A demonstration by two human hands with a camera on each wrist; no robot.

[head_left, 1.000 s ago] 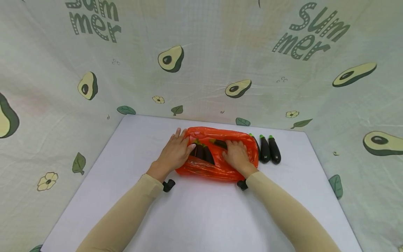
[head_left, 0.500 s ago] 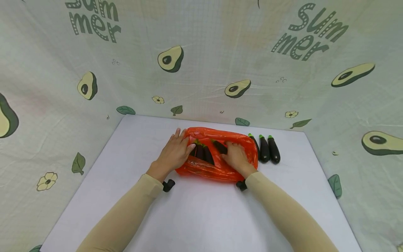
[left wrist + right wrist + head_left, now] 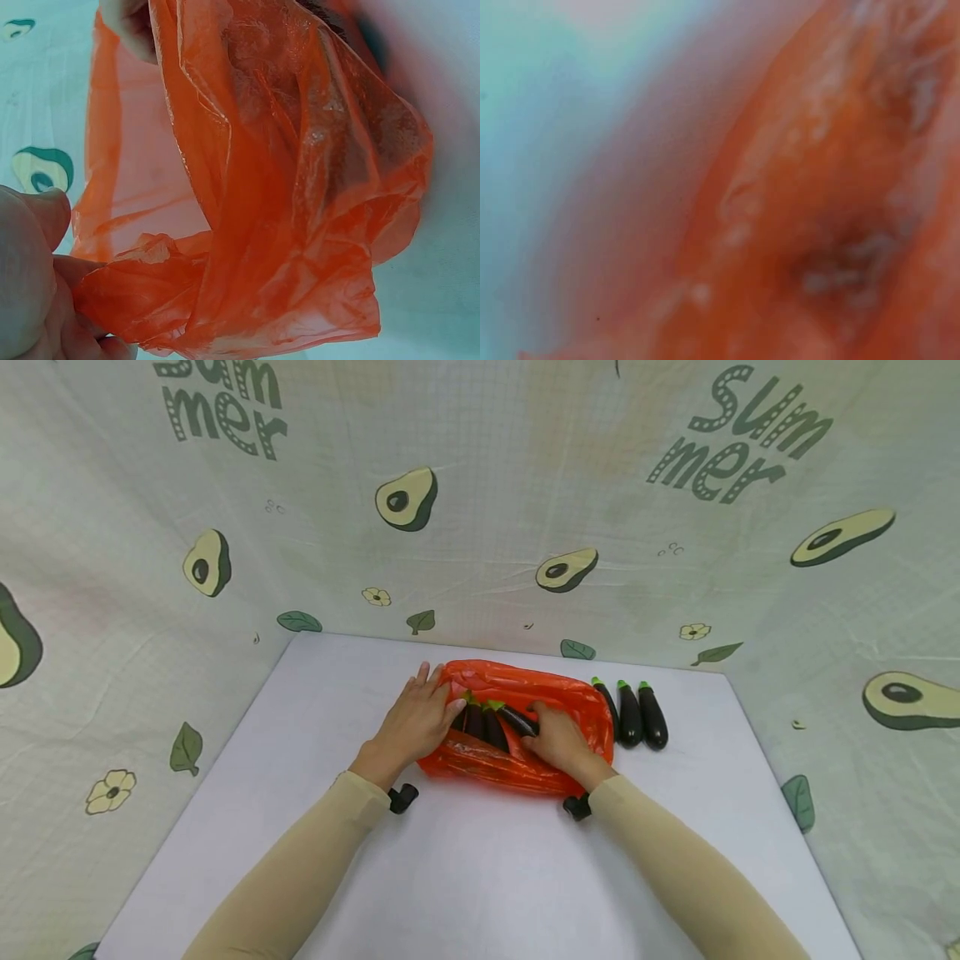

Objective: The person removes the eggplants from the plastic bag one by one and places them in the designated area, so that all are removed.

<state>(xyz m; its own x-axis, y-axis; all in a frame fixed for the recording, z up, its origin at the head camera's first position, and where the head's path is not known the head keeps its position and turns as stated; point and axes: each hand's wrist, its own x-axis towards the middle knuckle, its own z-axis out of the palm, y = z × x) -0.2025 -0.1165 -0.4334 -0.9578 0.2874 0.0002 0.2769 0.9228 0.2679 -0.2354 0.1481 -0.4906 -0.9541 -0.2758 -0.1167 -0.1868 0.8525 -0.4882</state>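
Observation:
A red plastic bag (image 3: 517, 770) lies wide-mouthed on the table with several dark eggplants (image 3: 476, 722) in its left part, green stems away from me. My left hand (image 3: 414, 714) holds the bag's left rim; in the left wrist view its thumb (image 3: 49, 214) and fingers are at the gathered film. Inside the mouth, my right hand (image 3: 561, 739) grips the rounded end of another eggplant (image 3: 517, 720), which slants with its stem toward the others. Blurred red film (image 3: 780, 225) fills much of the right wrist view, so that hand's fingers are hidden there.
Just right of the bag, three eggplants (image 3: 632, 717) lie side by side on the white table (image 3: 480, 877), one partly behind the bag's rim. A cloth (image 3: 480, 527) printed with avocados stands behind and on both sides.
The eggplant at my right hand has shifted left and turned, its stem now beside the other eggplants. My right fingers have slid slightly left; my left hand has stayed on the rim.

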